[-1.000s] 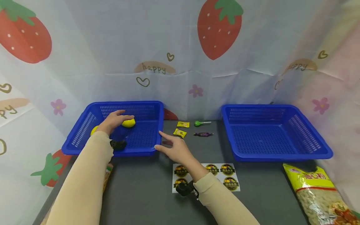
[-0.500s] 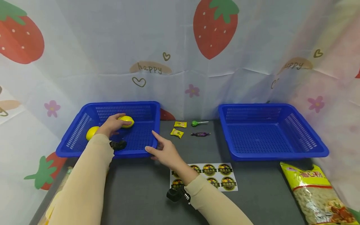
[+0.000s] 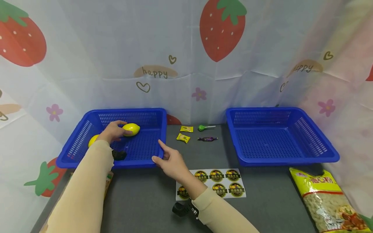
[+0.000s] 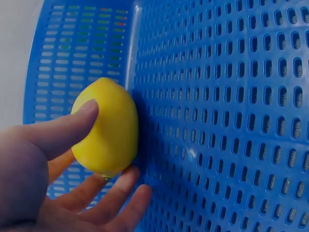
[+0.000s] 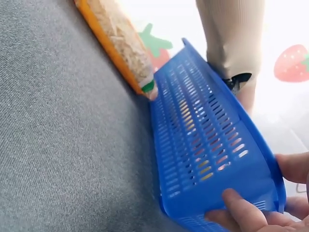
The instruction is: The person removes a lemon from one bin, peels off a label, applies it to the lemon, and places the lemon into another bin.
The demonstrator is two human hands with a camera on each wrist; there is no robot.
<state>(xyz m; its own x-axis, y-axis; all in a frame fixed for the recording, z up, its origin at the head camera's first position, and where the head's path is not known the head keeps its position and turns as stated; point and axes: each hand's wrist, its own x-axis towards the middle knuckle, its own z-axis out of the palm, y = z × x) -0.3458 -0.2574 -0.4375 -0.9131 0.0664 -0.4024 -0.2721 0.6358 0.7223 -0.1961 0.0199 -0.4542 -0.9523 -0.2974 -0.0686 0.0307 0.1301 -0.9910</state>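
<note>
A blue plastic basket (image 3: pixel 145 142) stands on the left of the table with two yellow lemons in it. My left hand (image 3: pixel 113 131) reaches inside and holds the right-hand lemon (image 3: pixel 131 129). In the left wrist view the thumb presses that lemon's side while the fingers curl around its lower end. The other lemon (image 3: pixel 93 140) lies near the basket's left wall, partly behind my left forearm. My right hand (image 3: pixel 173 163) grips the basket's front right corner. In the right wrist view its thumb lies at the rim and other fingers (image 5: pixel 241 210) press the outer wall.
Two yellow-wrapped sweets (image 3: pixel 183 138), a green lollipop (image 3: pixel 201 128) and a purple-wrapped sweet (image 3: pixel 208 139) lie between the baskets. A second blue basket (image 3: pixel 288 160) stands right, a yellow-topped food bag (image 3: pixel 326 197) before it. A sticker sheet (image 3: pixel 240 181) and another food packet (image 5: pixel 118 43) lie nearer.
My left hand has come down from above the lemon and taken hold of it. My right hand has closed on the basket's corner, and the basket has shifted slightly toward me.
</note>
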